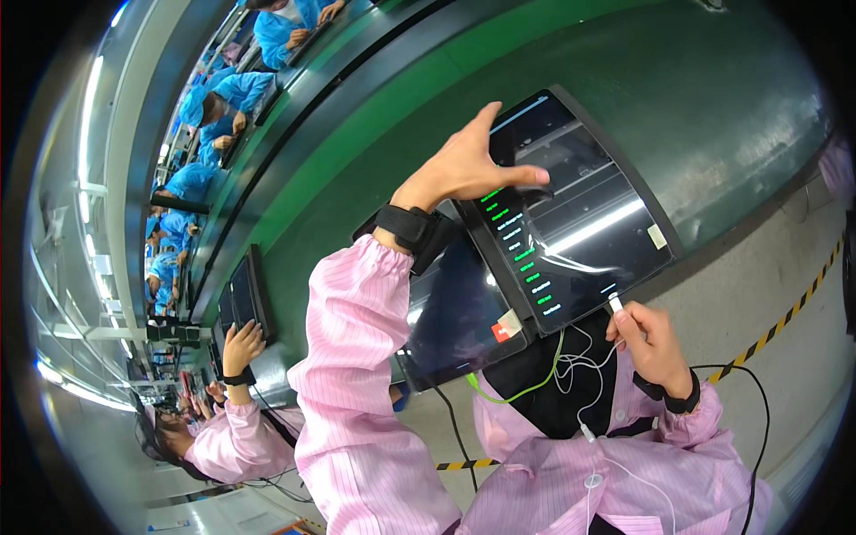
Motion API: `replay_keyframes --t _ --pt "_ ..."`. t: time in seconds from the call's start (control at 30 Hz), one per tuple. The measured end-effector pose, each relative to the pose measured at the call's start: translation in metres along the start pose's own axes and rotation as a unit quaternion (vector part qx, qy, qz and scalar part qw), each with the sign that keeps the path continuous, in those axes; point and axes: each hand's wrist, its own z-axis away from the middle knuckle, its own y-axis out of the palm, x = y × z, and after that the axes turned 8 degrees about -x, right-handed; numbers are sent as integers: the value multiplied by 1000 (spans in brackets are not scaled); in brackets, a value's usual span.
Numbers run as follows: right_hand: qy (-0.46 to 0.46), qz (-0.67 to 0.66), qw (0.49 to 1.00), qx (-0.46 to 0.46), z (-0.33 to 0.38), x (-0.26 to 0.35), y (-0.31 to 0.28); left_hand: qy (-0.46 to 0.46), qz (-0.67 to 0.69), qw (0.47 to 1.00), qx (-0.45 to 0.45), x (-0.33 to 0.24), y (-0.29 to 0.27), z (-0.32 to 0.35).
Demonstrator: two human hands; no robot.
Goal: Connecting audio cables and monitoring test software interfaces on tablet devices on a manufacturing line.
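A large black tablet (584,232) lies on the green work surface, its lit screen showing a list of mostly green lines and strong ceiling-light reflections. Over its left side my left hand (473,160) is spread open, thumb stretched across the screen and fingers near the far left edge. My right hand (655,348) pinches a white plug (615,303) at the tablet's near edge. A thin white earphone cable (581,410) hangs below that hand. A second dark tablet (450,308) with a red sticker sits to the left, partly behind my left forearm.
A green cable (508,399) and black cables hang along the near edge. Leftward, a co-worker in pink (245,437) touches another tablet (242,294). Several people in blue (218,107) sit across a dark rail (294,116). Yellow-black tape (785,312) marks the floor.
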Motion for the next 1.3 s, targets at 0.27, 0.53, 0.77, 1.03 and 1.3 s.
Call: replay_keyframes --t 0.27,0.53,0.77,1.03,1.3 --pt "-181 130 973 58 19 18 -30 32 -136 987 76 -7 -1 7" --pt "-220 -24 877 426 31 10 11 64 -46 993 -90 3 -46 36" --pt "-202 -14 918 341 19 30 19 -74 -28 982 -172 29 -75 177" --pt "-242 -20 900 362 4 30 39 -212 342 878 -259 54 34 301" --pt "-158 57 922 348 -2 36 41 -222 324 841 -372 32 87 288"
